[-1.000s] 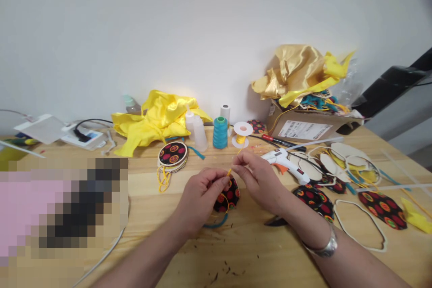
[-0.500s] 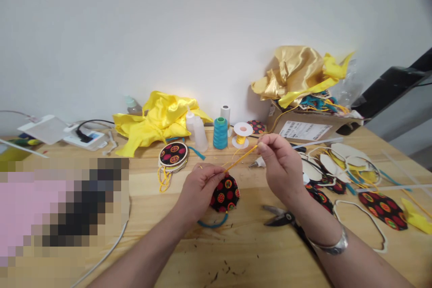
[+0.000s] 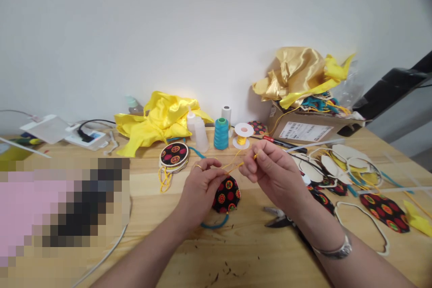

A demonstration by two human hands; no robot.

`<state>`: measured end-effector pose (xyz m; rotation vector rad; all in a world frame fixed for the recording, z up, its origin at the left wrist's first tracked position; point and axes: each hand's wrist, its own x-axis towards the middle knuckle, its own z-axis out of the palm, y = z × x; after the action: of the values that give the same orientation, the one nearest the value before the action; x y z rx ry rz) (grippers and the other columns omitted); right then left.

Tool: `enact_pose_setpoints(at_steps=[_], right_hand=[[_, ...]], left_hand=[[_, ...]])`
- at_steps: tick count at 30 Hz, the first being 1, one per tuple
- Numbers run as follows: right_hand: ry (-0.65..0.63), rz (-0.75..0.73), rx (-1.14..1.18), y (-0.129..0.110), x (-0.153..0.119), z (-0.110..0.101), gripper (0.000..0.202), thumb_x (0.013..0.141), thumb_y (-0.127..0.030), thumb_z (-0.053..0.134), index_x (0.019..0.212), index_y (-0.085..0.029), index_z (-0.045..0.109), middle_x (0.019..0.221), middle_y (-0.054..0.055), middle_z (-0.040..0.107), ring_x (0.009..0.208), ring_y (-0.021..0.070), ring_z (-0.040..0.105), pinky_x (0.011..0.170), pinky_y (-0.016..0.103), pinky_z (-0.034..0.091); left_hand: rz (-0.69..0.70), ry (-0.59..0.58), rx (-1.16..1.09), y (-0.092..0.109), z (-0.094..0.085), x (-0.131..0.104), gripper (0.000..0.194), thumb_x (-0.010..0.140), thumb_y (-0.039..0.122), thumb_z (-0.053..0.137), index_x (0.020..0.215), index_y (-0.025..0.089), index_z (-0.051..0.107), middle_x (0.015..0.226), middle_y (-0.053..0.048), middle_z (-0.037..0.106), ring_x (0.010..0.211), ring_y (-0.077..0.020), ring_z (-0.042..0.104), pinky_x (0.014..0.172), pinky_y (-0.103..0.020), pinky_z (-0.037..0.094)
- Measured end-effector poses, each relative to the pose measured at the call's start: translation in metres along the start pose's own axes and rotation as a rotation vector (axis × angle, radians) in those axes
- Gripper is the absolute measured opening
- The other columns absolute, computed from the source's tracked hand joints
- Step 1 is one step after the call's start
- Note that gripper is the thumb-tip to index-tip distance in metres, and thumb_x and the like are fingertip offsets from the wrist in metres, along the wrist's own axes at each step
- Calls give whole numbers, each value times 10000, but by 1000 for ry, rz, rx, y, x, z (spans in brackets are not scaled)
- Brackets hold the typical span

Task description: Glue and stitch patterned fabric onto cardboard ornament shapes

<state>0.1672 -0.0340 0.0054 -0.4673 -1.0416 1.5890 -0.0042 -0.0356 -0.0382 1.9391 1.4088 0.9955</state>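
Between my hands runs a yellow cord [image 3: 235, 167]. My left hand [image 3: 202, 186] pinches one stretch of it just above a black patterned fabric disc [image 3: 227, 195], partly covered by my fingers. From the disc's lower edge curves a teal cord [image 3: 216, 226]. My right hand [image 3: 270, 168] has thumb and fingers closed on the cord's other end. Behind, a white spool [image 3: 243, 130] of yellow thread stands on the table, with a thread trailing toward my hands. Beneath my right wrist lie dark-handled shears [image 3: 278, 217], their handles partly hidden by my forearm.
A teal thread cone [image 3: 221, 134], squeeze bottles [image 3: 201, 135] and yellow satin [image 3: 155, 119] line the wall. A stack of round pieces [image 3: 174, 156] sits left. At right are a cardboard box [image 3: 303, 126], a red-and-black pen [image 3: 283, 143], wooden frames [image 3: 362, 225] and a fabric piece [image 3: 384, 212].
My right hand has come lower and closer to my left, its fingers curling around the cord. The cord stretch between them is shorter. My left hand stays nearly in place.
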Motion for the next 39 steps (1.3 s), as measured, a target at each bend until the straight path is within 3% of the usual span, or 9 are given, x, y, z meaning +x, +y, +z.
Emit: enact_pose_setpoints(at_steps=[9, 15, 18, 21, 23, 25, 30, 35, 39], right_hand=[[229, -84, -84, 7, 9, -8, 143, 841, -272, 548, 761, -197, 456, 644, -38, 498, 567, 90, 437, 565, 238, 341], [250, -85, -152, 8, 10, -9, 166, 829, -301, 551, 752, -199, 446, 641, -39, 490, 557, 97, 434, 559, 253, 350], [212, -102, -167, 9, 9, -10, 158, 853, -298, 528, 760, -198, 450, 636, -41, 498, 557, 93, 443, 562, 249, 354], [202, -107, -195, 10, 9, -11, 134, 867, -273, 517, 774, -193, 460, 640, -44, 521, 555, 84, 460, 562, 234, 362], [181, -81, -250, 11, 8, -10, 144, 871, -266, 512, 762, -184, 467, 646, -38, 537, 557, 81, 478, 566, 231, 375], [117, -22, -302, 12, 6, -7, 159, 869, -270, 513, 748, -177, 468, 643, -32, 550, 552, 83, 496, 560, 232, 389], [-44, 151, -345, 12, 1, 3, 179, 852, -294, 526, 739, -176, 452, 621, -27, 575, 492, 79, 508, 482, 215, 392], [17, 193, -283, 7, 1, 1, 197, 827, -329, 557, 759, -183, 443, 618, -33, 580, 459, 61, 476, 417, 173, 316], [58, 121, -312, 6, 0, -2, 204, 825, -349, 562, 762, -186, 455, 580, -44, 534, 469, 66, 430, 434, 190, 313]], left_hand=[[-113, -80, -106, 5, -2, -1, 198, 832, 254, 505, 834, 235, 702, 819, 2, 712, 789, -172, 620, 738, -279, 448], [-134, -67, -139, 3, -1, 2, 191, 813, 249, 513, 802, 235, 703, 818, -2, 711, 803, -185, 621, 753, -289, 455], [-104, 29, -101, 0, -1, 2, 195, 803, 236, 526, 907, 220, 690, 1050, -43, 657, 903, -194, 598, 810, -319, 451], [-87, 193, -64, 4, -3, 1, 331, 821, 243, 512, 1142, 229, 592, 1339, -83, 449, 872, -174, 577, 774, -323, 462], [-27, 232, -104, 9, -5, -1, 368, 846, 231, 480, 1209, 242, 538, 1387, -82, 381, 830, -146, 560, 783, -310, 453], [5, 149, -208, 15, -8, -4, 393, 860, 220, 466, 1249, 251, 501, 1327, -78, 449, 810, -134, 555, 801, -298, 443], [-61, -280, -523, 25, -8, -10, 434, 871, 262, 457, 1304, 224, 453, 878, -37, 651, 785, -157, 581, 727, -272, 458], [-81, -267, -375, 26, -8, -8, 243, 867, 298, 460, 907, 204, 680, 685, 5, 621, 634, -126, 535, 615, -230, 430], [-67, -202, -242, 18, -5, -6, 246, 871, 299, 449, 877, 225, 683, 759, -1, 660, 728, -147, 574, 693, -255, 445]])
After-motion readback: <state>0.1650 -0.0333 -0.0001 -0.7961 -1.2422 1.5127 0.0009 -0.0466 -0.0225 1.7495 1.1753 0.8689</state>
